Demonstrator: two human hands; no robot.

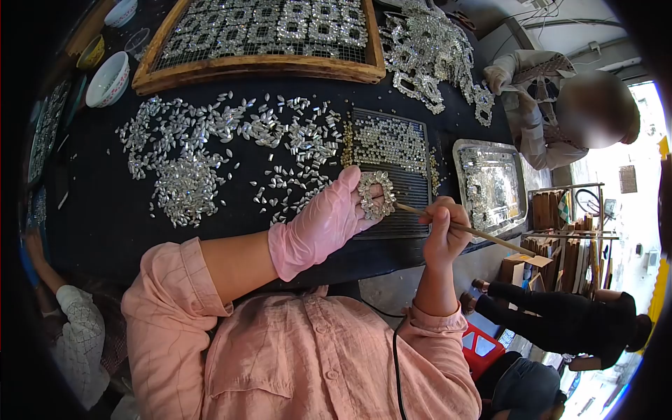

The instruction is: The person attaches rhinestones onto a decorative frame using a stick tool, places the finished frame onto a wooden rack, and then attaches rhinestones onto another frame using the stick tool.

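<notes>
My left hand (323, 222), in a pink glove, grips a square rhinestone ornament (365, 197) with an open centre. A thin wooden stick (490, 238) is pinched in my bare right hand (448, 229), its tip reaching the ornament's right side. Whether the tip touches a stone cannot be made out. Just beyond the hands lies a dark ribbed tray (399, 185) with rows of small round crystals (388, 143) on its far part. Loose clear stones (189, 185), some pointed and some rectangular, spread over the black cloth left of the tray.
A wooden-framed mesh rack (259, 70) bearing ornaments stands at the back. Finished-looking ornaments (427, 56) are heaped to its right, near a metal tray (521, 185). Bowls (108, 79) sit at the left. Co-workers (546, 105) sit at both sides; another person (574, 315) stands behind, at right.
</notes>
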